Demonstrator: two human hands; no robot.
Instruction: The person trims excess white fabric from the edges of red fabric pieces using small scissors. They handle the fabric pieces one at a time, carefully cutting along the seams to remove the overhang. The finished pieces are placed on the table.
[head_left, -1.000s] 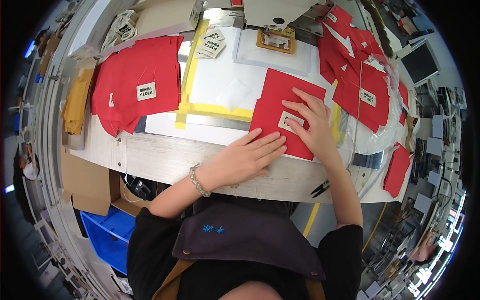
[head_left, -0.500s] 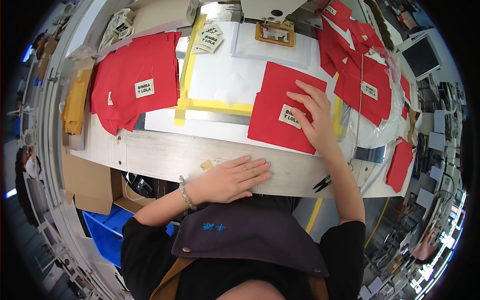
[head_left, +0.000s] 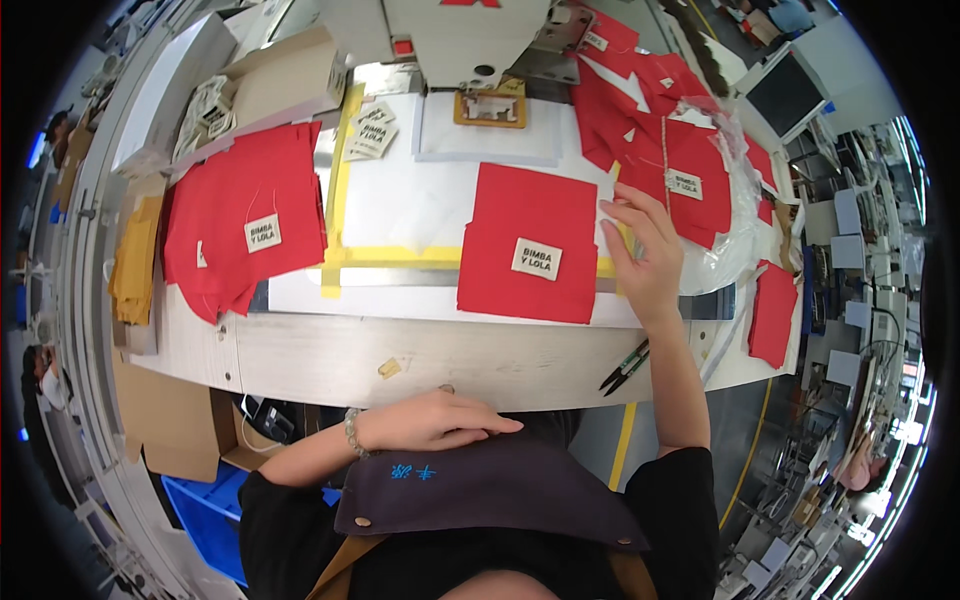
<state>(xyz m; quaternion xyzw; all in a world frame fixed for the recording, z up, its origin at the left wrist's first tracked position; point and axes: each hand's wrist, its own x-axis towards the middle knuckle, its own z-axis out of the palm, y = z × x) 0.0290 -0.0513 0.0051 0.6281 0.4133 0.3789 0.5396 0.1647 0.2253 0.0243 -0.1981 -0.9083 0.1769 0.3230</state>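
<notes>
A red fabric piece (head_left: 525, 215) lies flat on the white work surface in front of the machine, a small white label (head_left: 537, 258) on its lower part. Beside its right edge is my right hand (head_left: 648, 255), fingers curved and apart, holding nothing; whether the fingertips touch the cloth I cannot tell. My left hand (head_left: 430, 420) lies at the table's front edge above the dark apron (head_left: 480, 485), fingers stretched out and empty. Beyond the fabric sits a brass-coloured clamp frame (head_left: 490, 110) under the machine head (head_left: 450, 40).
Stacked red pieces (head_left: 245, 220) lie left, near loose white labels (head_left: 372, 135) and a box of yellow pieces (head_left: 137, 260). Red pieces on clear plastic (head_left: 690, 175) are at right. Black thread snips (head_left: 625, 368) rest near the front edge; a blue crate (head_left: 205, 515) stands below.
My right hand has come off the fabric piece to its right side. The piece now lies straighter. My left hand has drawn back from the tabletop toward my body. The view has shifted.
</notes>
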